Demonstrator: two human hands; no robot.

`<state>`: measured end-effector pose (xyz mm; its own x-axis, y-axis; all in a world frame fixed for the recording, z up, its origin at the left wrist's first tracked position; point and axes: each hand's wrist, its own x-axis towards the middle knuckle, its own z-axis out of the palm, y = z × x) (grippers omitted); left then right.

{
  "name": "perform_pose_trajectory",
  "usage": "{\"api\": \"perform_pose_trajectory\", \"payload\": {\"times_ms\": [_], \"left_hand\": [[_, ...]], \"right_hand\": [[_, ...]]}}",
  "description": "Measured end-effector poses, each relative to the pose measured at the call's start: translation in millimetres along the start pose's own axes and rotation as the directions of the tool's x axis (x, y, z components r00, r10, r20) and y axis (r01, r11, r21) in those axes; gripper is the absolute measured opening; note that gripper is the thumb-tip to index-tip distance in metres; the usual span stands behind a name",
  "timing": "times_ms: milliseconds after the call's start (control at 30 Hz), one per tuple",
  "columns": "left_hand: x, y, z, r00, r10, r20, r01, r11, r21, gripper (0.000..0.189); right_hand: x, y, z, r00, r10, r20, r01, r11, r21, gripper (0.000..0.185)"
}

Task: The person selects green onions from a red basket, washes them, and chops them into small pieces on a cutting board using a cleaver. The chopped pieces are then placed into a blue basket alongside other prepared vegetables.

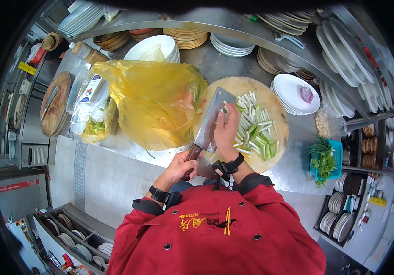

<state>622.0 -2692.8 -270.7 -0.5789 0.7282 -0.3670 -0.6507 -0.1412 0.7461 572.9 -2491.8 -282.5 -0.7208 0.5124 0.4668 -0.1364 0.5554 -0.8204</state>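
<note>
My left hand (182, 167) is closed around the brown wooden handle of a cleaver (210, 117). Its broad blade lies tilted over the left part of a round chopping board (279, 130). The fingers of my right hand (228, 125) reach over the blade, and a few pale stalk pieces (225, 107) show between thumb and fingers. Just right of that hand, a pile of cut green-and-white stalks (257, 125), like scallion or leek, covers the board's middle. A large yellow plastic bag (155, 103) with vegetables inside stands against the board's left side.
Beyond the board are stacked white plates (288, 89) with a purple onion piece (306, 95) on top. A turquoise basket (336, 160) of herbs sits right. Leftward lie clear-wrapped containers (90, 99) and another board (56, 106) bearing a knife (49, 102). A steel shelf (190, 19) overhangs the back.
</note>
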Motion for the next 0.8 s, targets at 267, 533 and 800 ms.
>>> {"api": "perform_pose_trajectory", "payload": {"times_ms": [267, 533, 800], "left_hand": [[-9, 77, 87, 0.925, 0.360, 0.121, -0.286, 0.451, 0.845, 0.041], [-6, 93, 138, 0.808, 0.415, 0.419, -0.421, -0.093, 0.902, 0.057], [10, 73, 136, 0.805, 0.479, 0.352, -0.385, -0.031, 0.923, 0.049]], "right_hand": [[58, -58, -41, 0.851, 0.397, -0.345, -0.074, 0.739, 0.669, 0.032], [76, -57, -109, 0.824, 0.468, -0.320, 0.264, 0.184, 0.947, 0.038], [69, 0, -123, 0.809, 0.574, 0.125, 0.091, -0.332, 0.939, 0.030]]}}
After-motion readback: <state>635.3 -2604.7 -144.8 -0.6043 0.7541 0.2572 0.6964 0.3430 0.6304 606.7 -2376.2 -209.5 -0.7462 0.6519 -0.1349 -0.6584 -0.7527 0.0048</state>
